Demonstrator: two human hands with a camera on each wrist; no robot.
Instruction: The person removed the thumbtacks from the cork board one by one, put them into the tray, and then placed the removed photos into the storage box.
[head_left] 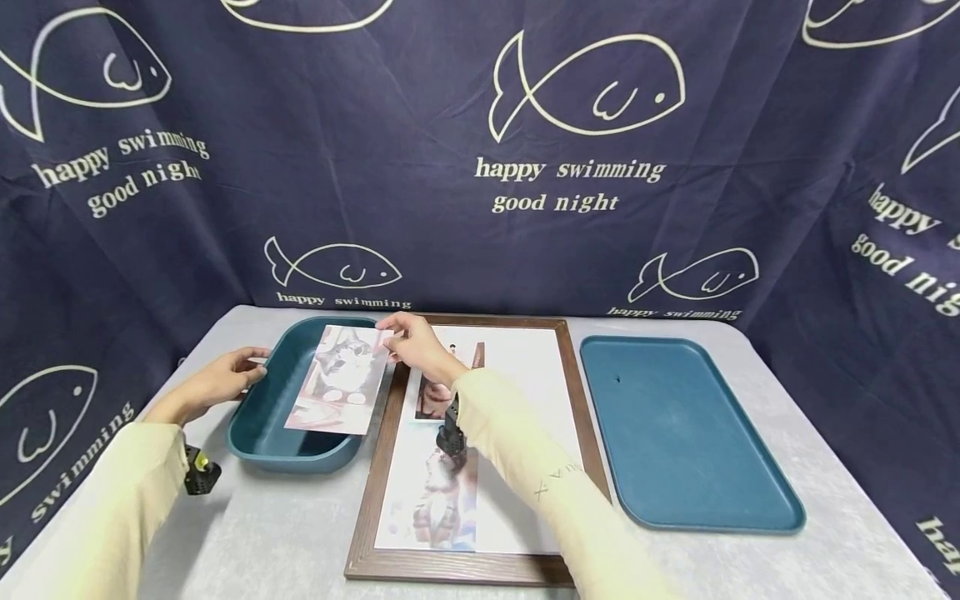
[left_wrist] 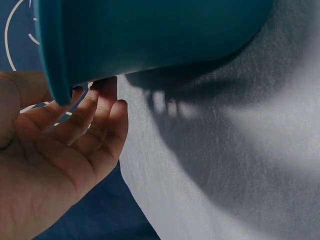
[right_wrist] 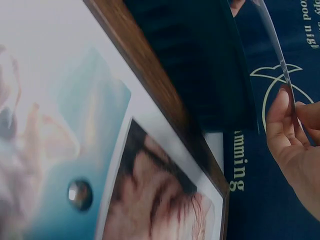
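My right hand (head_left: 412,340) pinches the upper right corner of a photo print of a grey-and-white cat (head_left: 341,375), held tilted above a deep teal bin (head_left: 313,462). In the right wrist view the photo shows nearly edge-on between thumb and fingers. At the bin's left side my left hand (head_left: 221,382) holds the rim, its fingers under the lip in the left wrist view. Beside the bin lies a brown-framed white board (head_left: 528,400). Two photos, an upper one (head_left: 432,402) and a lower one (head_left: 442,508), lie on the board, partly hidden by my right sleeve.
A flat teal tray (head_left: 690,433) lies right of the board, with a small dark speck on it. A shiny round magnet-like piece (right_wrist: 80,195) sits on the lower photo. A navy fish-print curtain (head_left: 450,125) surrounds the grey table (head_left: 277,533).
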